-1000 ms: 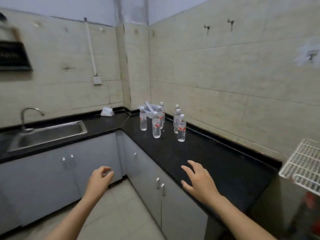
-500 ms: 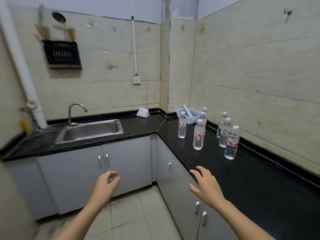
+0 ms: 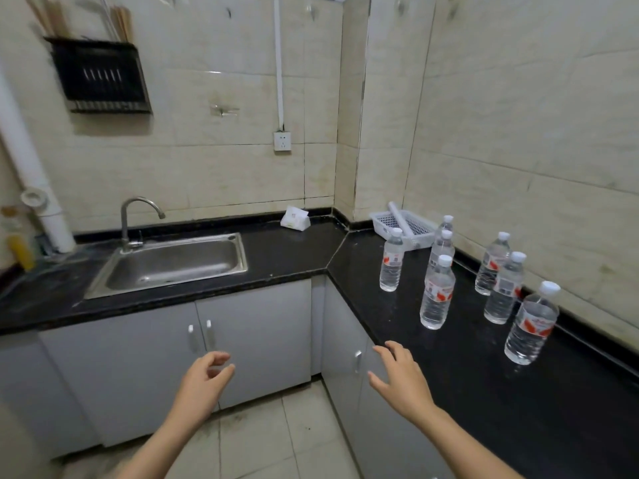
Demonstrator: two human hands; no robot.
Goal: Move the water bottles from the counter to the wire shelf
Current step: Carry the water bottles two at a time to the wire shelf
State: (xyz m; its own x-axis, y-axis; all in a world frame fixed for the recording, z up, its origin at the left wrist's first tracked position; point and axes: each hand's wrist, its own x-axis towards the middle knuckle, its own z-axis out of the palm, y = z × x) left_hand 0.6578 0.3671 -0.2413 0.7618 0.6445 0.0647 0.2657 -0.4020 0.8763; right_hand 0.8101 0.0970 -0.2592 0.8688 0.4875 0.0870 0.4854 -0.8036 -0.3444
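No lettering reads clearly anywhere. Just ahead of the right hand (image 3: 403, 382), the nearest water bottle (image 3: 436, 299) wears a white label with a red mark, its print too small to make out. Off to that hand's right, the rightmost bottle (image 3: 532, 326) shows a red-and-white band, again illegible. Farther ahead, the far bottle (image 3: 391, 262) carries a white label with a small red spot and grey lines of blurred print. Well beyond the left hand (image 3: 204, 382), the white packet (image 3: 294, 218) bears faint marks, and those cannot be read either.
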